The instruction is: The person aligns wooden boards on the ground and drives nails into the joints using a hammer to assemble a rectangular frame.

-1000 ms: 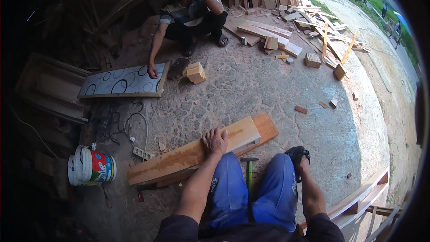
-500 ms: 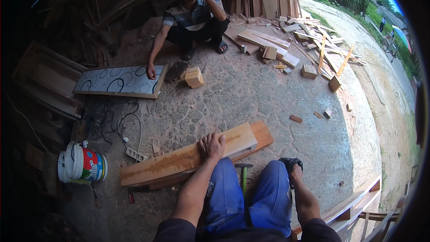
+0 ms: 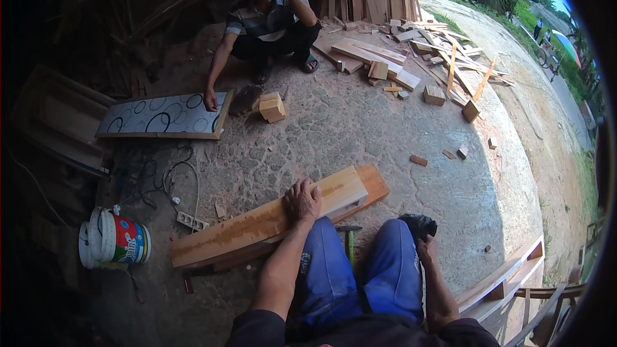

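Observation:
A long pale wooden board [image 3: 257, 225] with a damp-looking stain forms the top of a box-like wooden piece lying slantwise before my knees. My left hand [image 3: 303, 202] grips it, fingers bent over its far edge. Under and behind it shows a redder plank [image 3: 377, 183]. At my right knee, my right hand [image 3: 427, 249] is closed on the gathered end of a black plastic bag [image 3: 419, 225]; the bag's contents are hidden. Between my knees stands a hammer [image 3: 350, 244] with a green handle, its head uppermost.
A person [image 3: 270, 26] squats opposite, one hand on a circle-patterned panel [image 3: 160, 115]. Beside it sits a wood block [image 3: 272, 108]. Left are paint buckets [image 3: 122, 239] and a power strip [image 3: 192, 221]. Offcuts [image 3: 443, 51] lie far right; a wooden frame [image 3: 508, 276] stands near right.
The whole view has shifted slightly. My right hand has lifted the black bag a little, and more of it shows beside my knee. My left hand stays on the board.

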### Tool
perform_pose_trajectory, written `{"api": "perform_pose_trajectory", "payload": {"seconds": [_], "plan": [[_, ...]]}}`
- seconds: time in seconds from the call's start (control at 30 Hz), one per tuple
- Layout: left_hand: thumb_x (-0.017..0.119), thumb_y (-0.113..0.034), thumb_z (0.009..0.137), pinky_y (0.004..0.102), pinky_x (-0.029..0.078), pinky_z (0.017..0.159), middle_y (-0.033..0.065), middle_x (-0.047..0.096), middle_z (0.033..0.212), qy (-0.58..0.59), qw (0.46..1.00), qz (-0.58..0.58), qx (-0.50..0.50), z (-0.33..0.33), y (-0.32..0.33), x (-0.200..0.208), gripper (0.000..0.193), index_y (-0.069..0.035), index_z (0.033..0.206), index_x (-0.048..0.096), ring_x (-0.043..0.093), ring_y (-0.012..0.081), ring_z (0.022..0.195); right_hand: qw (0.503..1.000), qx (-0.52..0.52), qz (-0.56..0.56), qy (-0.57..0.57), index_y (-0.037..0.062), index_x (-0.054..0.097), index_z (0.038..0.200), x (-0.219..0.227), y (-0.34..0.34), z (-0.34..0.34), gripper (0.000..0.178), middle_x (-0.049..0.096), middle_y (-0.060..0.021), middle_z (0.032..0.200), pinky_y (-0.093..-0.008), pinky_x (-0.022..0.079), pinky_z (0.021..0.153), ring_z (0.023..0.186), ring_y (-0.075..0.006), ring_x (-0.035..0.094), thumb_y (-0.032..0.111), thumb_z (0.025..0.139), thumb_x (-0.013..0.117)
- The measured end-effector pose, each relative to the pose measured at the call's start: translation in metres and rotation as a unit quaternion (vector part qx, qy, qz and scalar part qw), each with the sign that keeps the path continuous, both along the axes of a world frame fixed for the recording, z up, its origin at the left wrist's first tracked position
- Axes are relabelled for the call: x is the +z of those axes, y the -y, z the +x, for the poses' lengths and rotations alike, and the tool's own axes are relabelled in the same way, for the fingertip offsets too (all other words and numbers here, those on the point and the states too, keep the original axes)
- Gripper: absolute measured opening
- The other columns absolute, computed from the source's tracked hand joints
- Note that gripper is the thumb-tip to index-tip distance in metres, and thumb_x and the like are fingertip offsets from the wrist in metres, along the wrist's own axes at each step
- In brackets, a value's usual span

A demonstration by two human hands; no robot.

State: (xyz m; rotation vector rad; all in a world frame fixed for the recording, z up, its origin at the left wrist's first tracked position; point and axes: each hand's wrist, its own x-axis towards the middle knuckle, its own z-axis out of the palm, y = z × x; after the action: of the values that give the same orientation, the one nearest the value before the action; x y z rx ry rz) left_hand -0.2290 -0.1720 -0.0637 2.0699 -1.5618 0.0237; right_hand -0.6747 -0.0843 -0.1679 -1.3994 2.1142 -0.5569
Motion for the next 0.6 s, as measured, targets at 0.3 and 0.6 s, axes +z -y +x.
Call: {"api": "perform_pose_trajectory", "payload": {"seconds": [0.3, 0.6], "plan": [[0.062, -0.009, 0.089, 0.0435, 0.05, 0.094, 0.013, 0.063, 0.12, -0.081, 0.922, -0.079, -0.37, -0.09, -0.067, 0.033, 0.037, -0.006, 0.125, 0.061, 0.062, 0.0341, 0.109, 0.957, 0.247, -0.097, 0.115, 0.0045, 0.07, 0.116, 0.142, 0.008, 0.138, 0.025, 0.067, -0.0185, 0.103, -0.04, 0.051, 0.089, 0.102, -0.0356, 0.065, 0.011, 0.096, 0.056], [0.056, -0.005, 0.093, 0.0426, 0.055, 0.074, 0.0189, 0.07, 0.088, -0.045, 0.939, 0.003, -0.34, -0.08, -0.051, 0.059, 0.015, -0.003, 0.107, 0.062, 0.07, 0.0351, 0.09, 0.886, 0.144, -0.117, 0.424, -0.0014, 0.054, 0.126, 0.132, 0.056, 0.209, 0.039, 0.065, -0.0111, 0.083, -0.0339, 0.054, 0.068, 0.082, -0.0165, 0.066, 0.015, 0.092, 0.066]]}}
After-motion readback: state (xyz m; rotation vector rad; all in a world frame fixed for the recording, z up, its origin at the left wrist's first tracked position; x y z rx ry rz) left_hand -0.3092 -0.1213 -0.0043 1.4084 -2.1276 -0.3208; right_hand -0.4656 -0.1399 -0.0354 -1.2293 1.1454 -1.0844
